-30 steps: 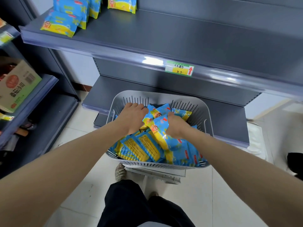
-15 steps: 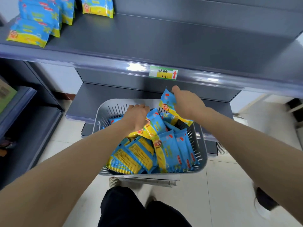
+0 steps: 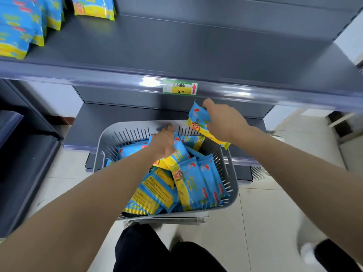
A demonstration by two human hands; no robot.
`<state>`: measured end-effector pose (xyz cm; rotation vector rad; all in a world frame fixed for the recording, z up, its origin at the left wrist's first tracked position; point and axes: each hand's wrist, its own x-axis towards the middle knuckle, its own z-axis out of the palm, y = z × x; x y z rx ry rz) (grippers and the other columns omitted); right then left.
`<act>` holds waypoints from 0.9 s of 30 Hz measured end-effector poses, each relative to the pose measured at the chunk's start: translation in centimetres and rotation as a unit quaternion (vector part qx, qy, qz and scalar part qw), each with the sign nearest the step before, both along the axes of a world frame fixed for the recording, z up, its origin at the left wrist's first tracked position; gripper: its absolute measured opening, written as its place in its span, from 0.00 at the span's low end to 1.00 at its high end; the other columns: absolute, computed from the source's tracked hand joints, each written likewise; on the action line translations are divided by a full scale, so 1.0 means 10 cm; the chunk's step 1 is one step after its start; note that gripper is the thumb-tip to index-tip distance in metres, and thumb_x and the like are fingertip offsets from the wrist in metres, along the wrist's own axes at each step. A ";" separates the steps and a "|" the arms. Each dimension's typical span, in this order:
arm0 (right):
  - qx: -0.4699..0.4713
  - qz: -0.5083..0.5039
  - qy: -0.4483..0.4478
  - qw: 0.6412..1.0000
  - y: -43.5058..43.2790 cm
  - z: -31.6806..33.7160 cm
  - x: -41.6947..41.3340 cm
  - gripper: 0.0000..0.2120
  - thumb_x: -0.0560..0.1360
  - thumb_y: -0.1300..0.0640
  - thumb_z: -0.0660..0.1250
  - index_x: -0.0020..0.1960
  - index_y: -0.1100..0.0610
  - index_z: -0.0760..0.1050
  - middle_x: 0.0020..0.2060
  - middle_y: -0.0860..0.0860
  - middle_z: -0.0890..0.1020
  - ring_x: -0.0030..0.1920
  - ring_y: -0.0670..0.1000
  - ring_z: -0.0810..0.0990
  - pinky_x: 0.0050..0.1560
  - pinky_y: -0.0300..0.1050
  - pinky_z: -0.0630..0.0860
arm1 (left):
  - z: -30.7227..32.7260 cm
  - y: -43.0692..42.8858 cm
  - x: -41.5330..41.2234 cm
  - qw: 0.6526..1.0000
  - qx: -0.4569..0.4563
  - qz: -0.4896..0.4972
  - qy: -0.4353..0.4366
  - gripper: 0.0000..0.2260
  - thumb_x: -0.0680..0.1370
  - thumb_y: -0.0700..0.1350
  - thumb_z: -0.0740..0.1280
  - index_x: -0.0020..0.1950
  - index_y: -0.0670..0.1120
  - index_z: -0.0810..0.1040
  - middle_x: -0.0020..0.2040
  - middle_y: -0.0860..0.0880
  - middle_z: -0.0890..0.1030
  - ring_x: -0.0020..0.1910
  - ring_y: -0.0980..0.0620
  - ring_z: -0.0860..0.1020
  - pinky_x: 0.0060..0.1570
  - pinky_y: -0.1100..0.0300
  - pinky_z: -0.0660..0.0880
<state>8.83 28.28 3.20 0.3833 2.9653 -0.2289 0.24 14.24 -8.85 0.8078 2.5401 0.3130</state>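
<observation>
at centre frame, right hand (image 3: 225,122) pinches raised packet (image 3: 199,121) by its edge; left hand (image 3: 164,143) grips second packet (image 3: 181,152) in basket (image 3: 233,173); edge hold may slip.

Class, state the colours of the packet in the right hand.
The packet is blue with a yellow band and red marks; head view.

2 blue-and-yellow packets with cartoon print: the raised packet (image 3: 198,122) hangs tilted just right of frame center; the lower packet (image 3: 181,152) slants at center.
</observation>
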 end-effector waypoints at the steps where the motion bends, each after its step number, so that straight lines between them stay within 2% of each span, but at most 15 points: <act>1: 0.001 0.001 0.002 1.000 0.00 0.03 0.00 0.21 0.74 0.64 0.63 0.64 0.57 0.62 0.52 0.59 0.77 0.41 0.56 0.71 0.36 0.47 0.68 | 0.04 -0.01 0.01 1.000 -0.003 -0.003 -0.017 0.30 0.72 0.42 0.71 0.69 0.40 0.61 0.61 0.40 0.72 0.59 0.40 0.73 0.57 0.50 0.69; 5: 0.003 0.016 0.024 1.000 -0.05 0.23 -0.04 0.21 0.74 0.63 0.63 0.65 0.57 0.62 0.53 0.58 0.77 0.41 0.55 0.71 0.35 0.46 0.67 | 0.24 -0.09 0.02 0.999 -0.031 -0.019 -0.027 0.27 0.72 0.42 0.72 0.68 0.40 0.67 0.65 0.42 0.72 0.63 0.43 0.72 0.58 0.53 0.72; 7: 0.013 0.028 0.047 0.998 -0.10 0.37 -0.09 0.20 0.74 0.64 0.62 0.64 0.57 0.63 0.52 0.59 0.78 0.41 0.57 0.71 0.36 0.46 0.67 | 0.41 -0.16 0.02 0.999 -0.039 -0.031 0.000 0.20 0.71 0.43 0.72 0.60 0.40 0.72 0.60 0.42 0.76 0.58 0.43 0.74 0.51 0.54 0.72; 9: 0.024 0.035 0.068 0.997 -0.15 0.52 -0.16 0.18 0.73 0.64 0.61 0.62 0.58 0.65 0.51 0.60 0.78 0.42 0.60 0.72 0.37 0.47 0.67 | 0.65 -0.25 0.00 0.999 -0.031 -0.035 0.024 0.12 0.71 0.43 0.72 0.48 0.42 0.71 0.53 0.44 0.77 0.52 0.43 0.75 0.43 0.56 0.69; 10: 0.028 0.037 0.077 0.996 -0.17 0.59 -0.20 0.18 0.73 0.65 0.61 0.61 0.58 0.65 0.50 0.61 0.78 0.41 0.60 0.72 0.37 0.47 0.67 | 0.80 -0.31 -0.01 0.999 -0.018 -0.033 0.031 0.12 0.70 0.42 0.72 0.46 0.43 0.70 0.50 0.45 0.77 0.51 0.43 0.75 0.41 0.57 0.67; 13: 0.031 0.046 0.107 0.993 -0.26 0.82 -0.34 0.18 0.72 0.65 0.60 0.61 0.57 0.66 0.49 0.61 0.77 0.40 0.60 0.71 0.37 0.47 0.66 | 1.21 -0.51 -0.07 0.997 0.033 -0.012 0.065 0.11 0.70 0.41 0.70 0.46 0.41 0.70 0.45 0.44 0.74 0.49 0.42 0.75 0.38 0.58 0.65; 15: 0.038 0.053 0.128 0.990 -0.33 0.95 -0.44 0.18 0.73 0.65 0.60 0.62 0.57 0.67 0.49 0.62 0.78 0.41 0.60 0.72 0.38 0.47 0.66 | 1.42 -0.67 -0.13 0.994 0.070 0.007 0.087 0.12 0.69 0.41 0.71 0.48 0.42 0.72 0.46 0.43 0.76 0.48 0.41 0.76 0.40 0.55 0.69; 17: 0.050 0.055 0.152 0.986 -0.39 1.07 -0.58 0.16 0.73 0.64 0.61 0.60 0.58 0.68 0.50 0.62 0.78 0.44 0.62 0.75 0.39 0.47 0.67 | 1.60 -0.83 -0.21 0.988 0.121 0.037 0.090 0.15 0.68 0.39 0.72 0.52 0.43 0.74 0.46 0.44 0.79 0.46 0.42 0.77 0.41 0.54 0.74; 21: 0.055 0.064 0.176 0.981 -0.52 1.29 -0.90 0.15 0.73 0.63 0.63 0.59 0.58 0.71 0.53 0.61 0.79 0.51 0.64 0.77 0.44 0.50 0.71 | 1.94 -1.14 -0.41 0.972 0.185 0.084 0.119 0.18 0.68 0.38 0.71 0.55 0.47 0.72 0.45 0.47 0.78 0.43 0.45 0.76 0.40 0.57 0.73; 24: 0.045 0.074 0.181 0.980 -0.59 1.42 -1.17 0.14 0.72 0.63 0.64 0.58 0.55 0.73 0.53 0.59 0.79 0.51 0.62 0.77 0.43 0.48 0.69 | 2.08 -1.37 -0.62 0.960 0.227 0.116 0.112 0.13 0.67 0.37 0.72 0.46 0.47 0.72 0.41 0.47 0.78 0.42 0.44 0.77 0.41 0.53 0.75; 27: 0.033 0.075 0.179 0.980 -0.66 1.51 -1.43 0.14 0.72 0.62 0.64 0.57 0.53 0.72 0.52 0.57 0.79 0.50 0.61 0.76 0.41 0.46 0.66 | 2.16 -1.55 -0.85 0.949 0.269 0.140 0.086 0.11 0.66 0.37 0.73 0.39 0.47 0.73 0.37 0.48 0.78 0.37 0.46 0.76 0.38 0.54 0.74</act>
